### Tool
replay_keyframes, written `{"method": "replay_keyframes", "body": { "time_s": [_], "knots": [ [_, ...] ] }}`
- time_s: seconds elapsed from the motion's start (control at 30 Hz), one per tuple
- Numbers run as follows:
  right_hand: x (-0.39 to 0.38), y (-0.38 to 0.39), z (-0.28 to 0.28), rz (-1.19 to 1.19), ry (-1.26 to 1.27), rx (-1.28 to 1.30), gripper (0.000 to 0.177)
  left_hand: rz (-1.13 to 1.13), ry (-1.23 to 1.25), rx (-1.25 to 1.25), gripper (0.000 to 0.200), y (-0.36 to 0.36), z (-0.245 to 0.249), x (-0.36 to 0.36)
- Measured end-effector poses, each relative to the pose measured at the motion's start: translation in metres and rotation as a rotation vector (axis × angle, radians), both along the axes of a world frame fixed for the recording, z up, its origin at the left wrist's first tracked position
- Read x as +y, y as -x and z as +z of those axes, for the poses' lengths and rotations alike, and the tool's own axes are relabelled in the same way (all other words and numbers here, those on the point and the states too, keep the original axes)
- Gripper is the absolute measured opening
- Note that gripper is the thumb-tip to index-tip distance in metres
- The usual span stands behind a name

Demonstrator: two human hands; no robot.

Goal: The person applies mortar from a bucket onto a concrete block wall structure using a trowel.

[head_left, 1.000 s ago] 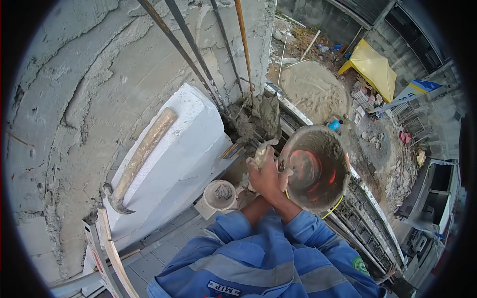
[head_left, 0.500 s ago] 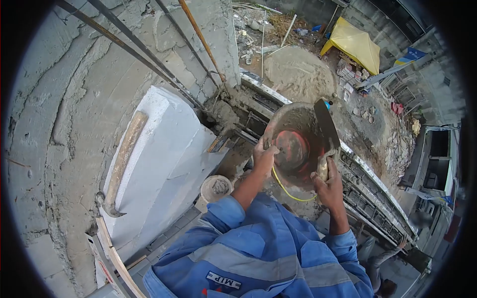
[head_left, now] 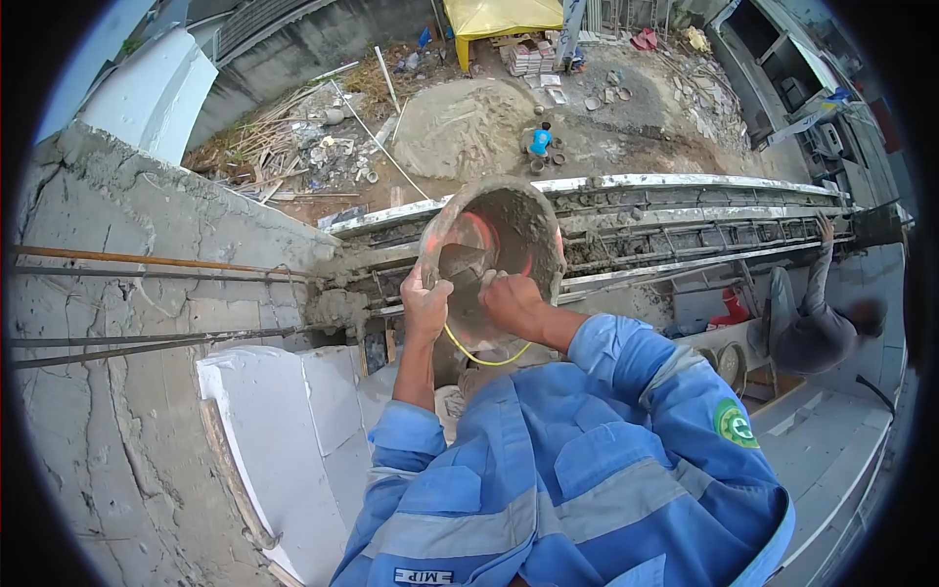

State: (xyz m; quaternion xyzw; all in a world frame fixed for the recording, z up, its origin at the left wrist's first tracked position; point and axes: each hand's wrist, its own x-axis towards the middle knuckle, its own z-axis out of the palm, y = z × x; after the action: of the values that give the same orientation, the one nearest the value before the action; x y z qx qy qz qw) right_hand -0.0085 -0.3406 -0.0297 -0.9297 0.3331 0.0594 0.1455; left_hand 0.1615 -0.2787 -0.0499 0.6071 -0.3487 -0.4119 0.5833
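Note:
A mortar-caked bucket [head_left: 526, 213] is tilted with its mouth towards me, and orange-red shows through the grey on its inside. My left hand [head_left: 425, 305] is closed on the bucket's left rim. Inside the mouth, my right hand [head_left: 513, 303] is wrapped round the handle of a trowel, which it mostly hides. The trowel blade [head_left: 460, 261] points left against the inner wall, near my left hand. A yellow bucket handle [head_left: 479, 361] hangs in a curve below both hands.
Beyond the bucket runs a formwork channel with rebar [head_left: 685, 225]. Bare steel bars [head_left: 147, 269] jut out at left. A hammer [head_left: 233, 470] lies by white blocks [head_left: 264, 421]. One person [head_left: 822, 333] is at right; another in blue [head_left: 540, 142] is on the ground below.
My right hand has brought the trowel from above the bucket's right rim down into its mouth. The view has turned, and the bucket now sits further left in it.

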Motion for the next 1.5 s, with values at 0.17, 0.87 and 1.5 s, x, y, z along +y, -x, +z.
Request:
{"method": "replay_keyframes", "body": {
  "time_s": [0.17,0.87,1.5],
  "knots": [
    [-0.016,0.019,0.026,0.226,-0.102,0.236,0.018,0.013,0.017,-0.081,0.051,0.015,0.018,0.000],
    [0.024,0.051,0.066,-0.523,-1.753,-1.273,0.043,0.625,0.084,0.420,0.056,0.012,-0.011,0.016],
    [0.013,0.038,0.070,-0.998,-0.695,-1.007,0.030,0.495,-0.228,0.614,0.053,-0.031,0.020,0.054]
  ]
}}
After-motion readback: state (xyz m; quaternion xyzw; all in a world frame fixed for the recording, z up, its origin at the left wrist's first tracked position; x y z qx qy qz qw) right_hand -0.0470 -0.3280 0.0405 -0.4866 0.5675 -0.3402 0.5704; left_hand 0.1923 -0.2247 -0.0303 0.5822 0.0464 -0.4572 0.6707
